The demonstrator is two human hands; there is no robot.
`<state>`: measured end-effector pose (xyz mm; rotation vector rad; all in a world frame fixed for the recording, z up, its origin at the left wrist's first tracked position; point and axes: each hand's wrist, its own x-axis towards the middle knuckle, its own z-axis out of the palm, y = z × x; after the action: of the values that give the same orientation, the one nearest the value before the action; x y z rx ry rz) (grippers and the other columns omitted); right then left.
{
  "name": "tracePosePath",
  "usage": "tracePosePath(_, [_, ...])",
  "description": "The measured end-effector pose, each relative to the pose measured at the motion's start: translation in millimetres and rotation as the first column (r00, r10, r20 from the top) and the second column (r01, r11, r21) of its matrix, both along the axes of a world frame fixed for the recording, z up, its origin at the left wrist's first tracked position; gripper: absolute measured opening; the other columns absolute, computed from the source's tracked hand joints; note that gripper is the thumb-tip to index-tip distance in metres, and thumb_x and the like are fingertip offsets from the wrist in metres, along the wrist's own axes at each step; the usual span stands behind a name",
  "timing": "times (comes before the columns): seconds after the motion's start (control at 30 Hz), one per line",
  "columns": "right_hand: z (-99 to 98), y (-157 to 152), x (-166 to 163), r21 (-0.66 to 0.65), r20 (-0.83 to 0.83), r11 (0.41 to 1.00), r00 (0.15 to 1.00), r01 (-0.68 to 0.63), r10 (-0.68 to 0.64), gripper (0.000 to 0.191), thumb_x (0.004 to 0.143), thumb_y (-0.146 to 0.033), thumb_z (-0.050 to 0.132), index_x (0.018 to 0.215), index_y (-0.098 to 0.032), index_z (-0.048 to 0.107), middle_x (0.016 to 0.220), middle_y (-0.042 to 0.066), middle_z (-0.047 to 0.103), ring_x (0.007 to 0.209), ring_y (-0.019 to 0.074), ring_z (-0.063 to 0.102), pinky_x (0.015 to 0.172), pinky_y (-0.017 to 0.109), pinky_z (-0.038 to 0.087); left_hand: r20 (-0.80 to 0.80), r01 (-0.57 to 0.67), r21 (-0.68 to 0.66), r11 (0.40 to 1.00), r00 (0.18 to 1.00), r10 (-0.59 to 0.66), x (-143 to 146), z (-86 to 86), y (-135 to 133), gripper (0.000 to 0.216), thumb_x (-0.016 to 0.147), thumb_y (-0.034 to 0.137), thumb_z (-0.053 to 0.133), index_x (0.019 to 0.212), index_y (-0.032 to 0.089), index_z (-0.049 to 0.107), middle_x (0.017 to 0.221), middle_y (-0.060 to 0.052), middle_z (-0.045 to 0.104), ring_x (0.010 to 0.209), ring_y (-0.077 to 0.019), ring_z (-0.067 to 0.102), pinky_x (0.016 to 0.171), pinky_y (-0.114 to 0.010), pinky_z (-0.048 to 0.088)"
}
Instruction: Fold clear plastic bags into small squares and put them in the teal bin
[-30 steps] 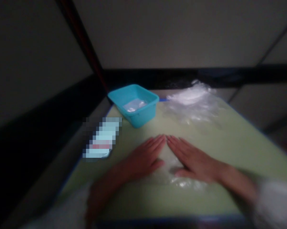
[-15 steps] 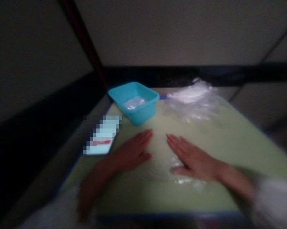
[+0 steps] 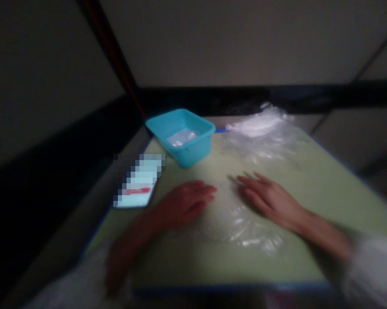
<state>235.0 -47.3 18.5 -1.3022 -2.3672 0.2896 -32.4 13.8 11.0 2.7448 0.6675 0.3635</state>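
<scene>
We see a clear, crinkled plastic bag lying flat on the pale green table mat, and we place everything else from that bag. The left hand rests palm down on the bag's left edge, fingers loosely curled and gripping nothing that we can make out. The right hand lies on the bag's far right part, fingers spread and slightly bent, fingertips on the film; whether they pinch it we cannot tell, as the view is blurred. Beyond the bag, to its left, stands a turquoise rectangular plastic tub with a little clear plastic inside. Beyond the bag to the right sits a heap of clear plastic bags, well apart from it. Left of the bag, just beside the left hand, lies a flat pixelated light-blue card
</scene>
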Motion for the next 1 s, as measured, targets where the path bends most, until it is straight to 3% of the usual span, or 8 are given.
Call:
tracePosePath(0.23, [-5.5,4,2,0.043,0.043,0.998,0.998,0.038,-0.04,0.038,0.096,-0.027,0.033,0.13,-0.018,0.048,0.127,0.01,0.059,0.114,0.0255,0.057,0.108,0.057,0.028,0.015,-0.001,0.032,0.999,1.0,0.001,6,2.4,-6,0.035,0.095,0.029,0.037,0.12,0.018,0.058,0.119,-0.007,0.064,0.113,-0.0221,0.055,0.101,-0.041,0.042])
tracePosePath(0.5, [-4.3,6,0,0.028,0.03,0.999,0.999,0.022,-0.022,0.038,0.095,-0.026,0.034,0.13,-0.018,0.047,0.127,0.01,0.059,0.114,0.0253,0.057,0.109,0.059,0.021,0.094,0.164,0.069,0.984,0.981,-0.17,18,7.6,-19,0.028,0.094,0.023,0.037,0.107,0.016,0.061,0.111,-0.008,0.066,0.105,-0.0193,0.058,0.099,-0.038,0.041])
tracePosePath(0.67, [-3.3,5,3,0.08,-0.052,0.995,0.997,0.055,-0.051,0.038,0.095,-0.026,0.033,0.126,-0.016,0.052,0.115,0.009,0.067,0.102,0.024,0.065,0.11,0.056,0.023,0.145,0.27,0.031,0.962,0.951,-0.272,25,10.0,-27,0.026,0.092,0.023,0.037,0.101,0.016,0.061,0.106,-0.009,0.067,0.101,-0.0195,0.059,0.095,-0.038,0.043])
tracePosePath(0.77, [-1.9,5,5,0.089,-0.066,0.99,0.993,0.107,-0.101,0.037,0.095,-0.025,0.032,0.122,-0.014,0.056,0.107,0.009,0.07,0.096,0.0228,0.067,0.11,0.055,0.024,0.186,0.274,0.032,0.961,0.943,-0.275,25,9.3,-27,0.025,0.092,0.023,0.038,0.101,0.015,0.06,0.105,-0.009,0.067,0.1,-0.0193,0.059,0.096,-0.038,0.042])
tracePosePath(1.0, [0.6,4,5,0.039,0.024,0.994,0.994,0.103,-0.104,0.039,0.095,-0.026,0.031,0.121,-0.011,0.056,0.115,0.011,0.067,0.101,0.0236,0.065,0.112,0.053,0.021,0.186,0.245,0.04,0.969,0.951,-0.249,22,4.9,-22,0.022,0.09,0.021,0.043,0.1,0.015,0.062,0.106,-0.009,0.068,0.1,-0.0193,0.059,0.096,-0.038,0.042])
